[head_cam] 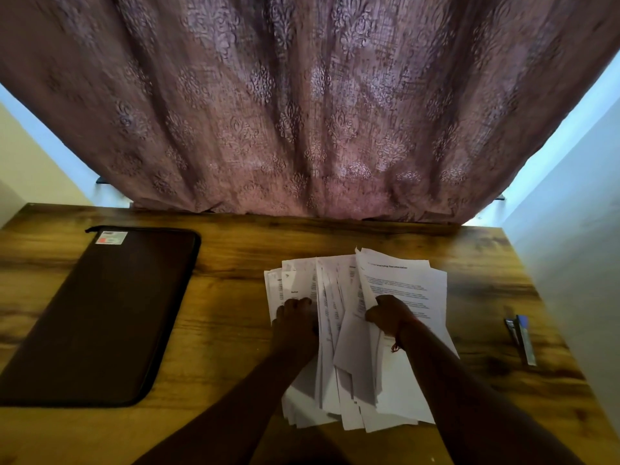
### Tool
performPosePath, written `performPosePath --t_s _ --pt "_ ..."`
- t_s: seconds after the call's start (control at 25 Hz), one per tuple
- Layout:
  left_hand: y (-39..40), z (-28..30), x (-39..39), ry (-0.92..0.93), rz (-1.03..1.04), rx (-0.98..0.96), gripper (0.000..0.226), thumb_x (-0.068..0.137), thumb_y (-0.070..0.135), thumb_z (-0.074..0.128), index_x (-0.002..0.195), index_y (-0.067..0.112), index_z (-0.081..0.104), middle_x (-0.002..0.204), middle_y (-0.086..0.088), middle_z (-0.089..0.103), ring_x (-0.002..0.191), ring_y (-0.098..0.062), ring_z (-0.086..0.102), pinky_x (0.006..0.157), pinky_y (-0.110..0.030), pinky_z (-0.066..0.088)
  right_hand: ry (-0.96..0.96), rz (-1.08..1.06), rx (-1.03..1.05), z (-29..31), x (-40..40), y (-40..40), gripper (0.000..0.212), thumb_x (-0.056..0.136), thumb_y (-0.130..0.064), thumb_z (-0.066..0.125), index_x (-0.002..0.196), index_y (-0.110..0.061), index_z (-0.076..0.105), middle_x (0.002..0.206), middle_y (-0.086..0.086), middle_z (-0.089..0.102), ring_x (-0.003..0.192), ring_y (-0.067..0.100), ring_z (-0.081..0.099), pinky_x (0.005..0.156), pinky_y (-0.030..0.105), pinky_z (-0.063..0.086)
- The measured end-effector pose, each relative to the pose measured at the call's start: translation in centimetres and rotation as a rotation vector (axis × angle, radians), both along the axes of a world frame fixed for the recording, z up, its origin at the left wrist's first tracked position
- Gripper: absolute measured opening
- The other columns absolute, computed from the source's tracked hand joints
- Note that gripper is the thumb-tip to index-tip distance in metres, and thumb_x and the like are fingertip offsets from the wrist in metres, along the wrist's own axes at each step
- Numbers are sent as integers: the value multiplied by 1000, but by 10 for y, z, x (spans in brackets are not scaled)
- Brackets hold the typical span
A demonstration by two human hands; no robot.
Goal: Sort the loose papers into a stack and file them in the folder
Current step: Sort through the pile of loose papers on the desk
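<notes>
Several loose white printed papers (339,370) lie fanned in a messy pile on the wooden table, right of centre. My left hand (295,325) rests on the left part of the pile with curled fingers; I cannot tell if it grips a sheet. My right hand (389,315) grips the edge of some top sheets, which are lifted and tilted. A dark zipped folder (100,313) lies shut and flat at the table's left, apart from both hands.
Two pens (521,337) lie near the table's (218,330) right edge. A patterned mauve curtain (302,112) hangs down to the back edge. Walls stand close on the left and right.
</notes>
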State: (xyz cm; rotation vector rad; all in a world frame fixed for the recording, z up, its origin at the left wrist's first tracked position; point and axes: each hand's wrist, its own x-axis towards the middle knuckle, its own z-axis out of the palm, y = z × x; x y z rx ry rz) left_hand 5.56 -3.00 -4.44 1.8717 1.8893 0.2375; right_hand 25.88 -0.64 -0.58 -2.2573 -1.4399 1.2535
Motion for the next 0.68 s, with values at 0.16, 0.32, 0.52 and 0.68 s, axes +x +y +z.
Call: performPosePath --t_s 0.16,0.32,0.52,0.68 --pt "3 10 8 -123 202 -34 64 88 52 63 139 20 41 136 -4 50 126 -27 47 105 -46 42 44 -29 -7 -2 2 2 21 92 -16 62 111 -12 55 105 8 58 97 23 53 88 35 50" --pt "10 13 9 -186 236 -16 54 89 55 61 128 20 51 124 -1 60 112 -23 58 98 -43 51 46 -38 -14 -4 3 3 21 91 -16 63 110 -13 53 97 5 56 94 22 53 85 34 48" --pt "12 18 8 -325 234 -13 27 93 50 59 88 24 63 90 8 71 79 -10 67 83 -36 58 56 -65 -23 -6 4 5 20 91 -14 62 108 -12 52 95 6 55 94 24 53 84 34 48" --pt "12 15 7 -322 276 -77 18 92 37 66 93 21 59 95 5 68 83 -10 64 86 -38 58 65 -71 -50 -7 7 8 27 89 -13 63 114 -8 55 107 13 60 103 30 56 94 42 51"
